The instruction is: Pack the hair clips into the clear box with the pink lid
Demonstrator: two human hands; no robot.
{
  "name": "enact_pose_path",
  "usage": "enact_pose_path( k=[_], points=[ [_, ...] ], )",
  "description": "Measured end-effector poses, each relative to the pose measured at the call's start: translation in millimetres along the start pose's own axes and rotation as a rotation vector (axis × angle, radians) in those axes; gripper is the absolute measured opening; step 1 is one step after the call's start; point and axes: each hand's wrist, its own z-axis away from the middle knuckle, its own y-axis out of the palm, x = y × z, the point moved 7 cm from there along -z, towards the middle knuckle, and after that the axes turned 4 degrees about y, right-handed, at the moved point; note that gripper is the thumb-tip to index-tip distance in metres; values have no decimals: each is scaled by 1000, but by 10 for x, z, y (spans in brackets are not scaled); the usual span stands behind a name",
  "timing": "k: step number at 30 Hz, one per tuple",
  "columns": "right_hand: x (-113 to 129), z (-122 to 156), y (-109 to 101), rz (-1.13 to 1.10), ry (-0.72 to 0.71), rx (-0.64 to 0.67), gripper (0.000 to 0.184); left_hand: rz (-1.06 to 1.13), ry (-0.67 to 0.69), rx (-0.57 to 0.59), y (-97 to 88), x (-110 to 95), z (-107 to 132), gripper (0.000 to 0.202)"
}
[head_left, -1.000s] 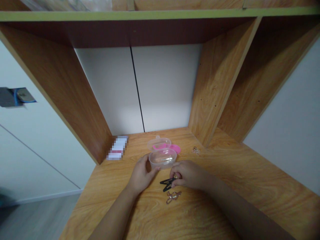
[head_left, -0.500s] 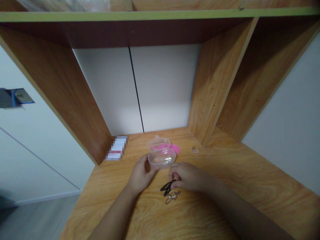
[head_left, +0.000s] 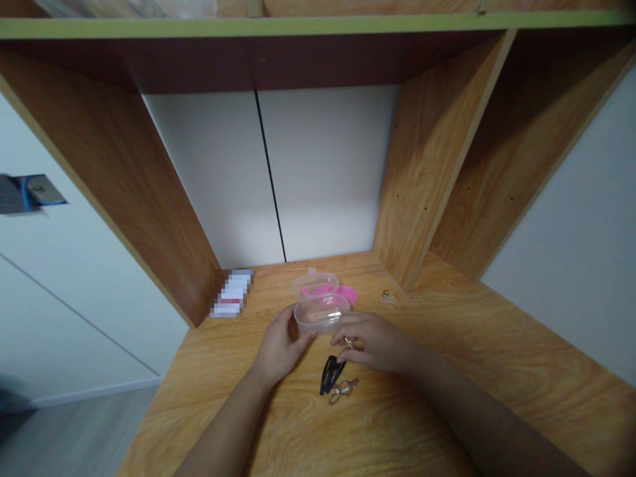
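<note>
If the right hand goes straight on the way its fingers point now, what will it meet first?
Probably the clear plastic box, though the depth is hard to judge from this view.

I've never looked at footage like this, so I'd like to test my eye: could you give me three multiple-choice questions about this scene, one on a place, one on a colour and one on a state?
1. Where do the black hair clips lie?
A) Inside the clear plastic box
B) On the wooden desk, in front of the box
C) On the floor

2. What colour is the flat piece behind the box?
A) Blue
B) Green
C) Pink

3. What is the left hand doing?
A) Touching the side of the box
B) Holding the black clips
C) Lying apart from everything

Answers:
1. B, because the clips lie on the desk surface, outside the box.
2. C, because a bright pink edge shows beyond the box.
3. A, because its fingertips meet the box's near side.
</note>
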Motion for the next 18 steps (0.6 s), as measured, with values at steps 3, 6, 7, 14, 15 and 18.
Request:
enact_pose_path(
  k=[3,6,7,14,15,18],
  points=[
    [38,-3,42,14,-79,68,39,-9,2,-6,-10,-9,0,52],
    [70,-6,117,9,-139,135,34,-11,3,-2,-10,-9,1,50],
    [78,-6,148,6,-155,160,30,-16,1,0,-8,-4,3,50],
    [102,-17,233,56,-210,130,21,-6,-7,-14,1,37,12,52],
    [116,-17,230,76,-217,115,21,-3,-10,-9,5,39,11,52],
    [186,-15,195,126,-233,52,20,-3,-13,-1,9,37,7,52]
  ],
)
